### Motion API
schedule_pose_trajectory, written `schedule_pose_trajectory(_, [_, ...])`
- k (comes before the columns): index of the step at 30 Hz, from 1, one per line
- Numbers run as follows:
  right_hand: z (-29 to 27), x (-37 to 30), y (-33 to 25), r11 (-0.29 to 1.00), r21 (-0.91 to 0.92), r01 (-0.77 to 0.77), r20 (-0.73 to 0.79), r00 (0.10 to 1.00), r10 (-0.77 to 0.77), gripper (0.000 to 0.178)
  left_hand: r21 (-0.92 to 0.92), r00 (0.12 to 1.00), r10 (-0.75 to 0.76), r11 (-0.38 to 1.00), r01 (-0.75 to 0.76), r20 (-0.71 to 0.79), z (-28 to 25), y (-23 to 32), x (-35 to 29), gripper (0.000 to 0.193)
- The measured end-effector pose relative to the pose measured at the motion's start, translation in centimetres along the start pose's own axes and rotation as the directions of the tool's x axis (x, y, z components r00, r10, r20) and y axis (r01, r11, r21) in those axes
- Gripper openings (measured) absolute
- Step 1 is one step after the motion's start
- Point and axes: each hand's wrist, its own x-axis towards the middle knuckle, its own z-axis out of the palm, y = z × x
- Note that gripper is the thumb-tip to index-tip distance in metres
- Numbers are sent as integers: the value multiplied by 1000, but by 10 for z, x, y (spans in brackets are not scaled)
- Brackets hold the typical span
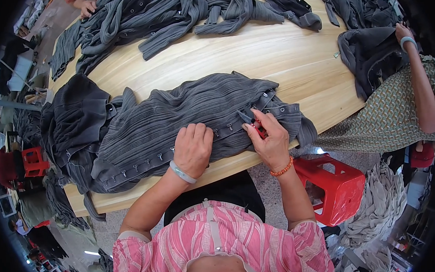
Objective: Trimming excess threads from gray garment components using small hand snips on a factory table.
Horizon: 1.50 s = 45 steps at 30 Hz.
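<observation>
- Here, our right hand (271, 138) grips a red-handled, dark-tipped metal tool (256, 125).
- Our left hand (193, 150) curls on the dark-grey ribbed knit garment (171, 114) at our twelve o'clock; we cannot tell whether its fingers pinch.
- If the garment slips, the tool's tip may snag the ribs.

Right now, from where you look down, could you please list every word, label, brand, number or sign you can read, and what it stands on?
None can be read: no legible lettering shows on the dark grey ribbed garment, the red-handled snips or the red stool.
The small scrap on the table is too small to tell.
</observation>
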Motion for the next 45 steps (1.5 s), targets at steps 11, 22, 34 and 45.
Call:
schedule_pose_trajectory(11, [-1, -1, 3, 1000, 5, 18, -2, 1000, -18, 38, -481, 964, -266, 848, 223, -21, -4, -9, -6, 11])
schedule_pose_trajectory(22, [-14, -23, -28, 962, -152, 228, 135, 969, -208, 48, -596, 939, -339, 743, 304, 57, -8, -5, -8, 8])
schedule_pose_trajectory(34, [12, -20, -36, 885, -293, 361, 217, 927, -306, 43, -626, 925, -380, 716, 310, 23, -7, -5, -8, 7])
schedule_pose_trajectory(45, [15, -30, -45, 849, -390, 357, 238, 929, -281, 44, -611, 943, -332, 752, 247, -28, 2, -5, -18, 10])
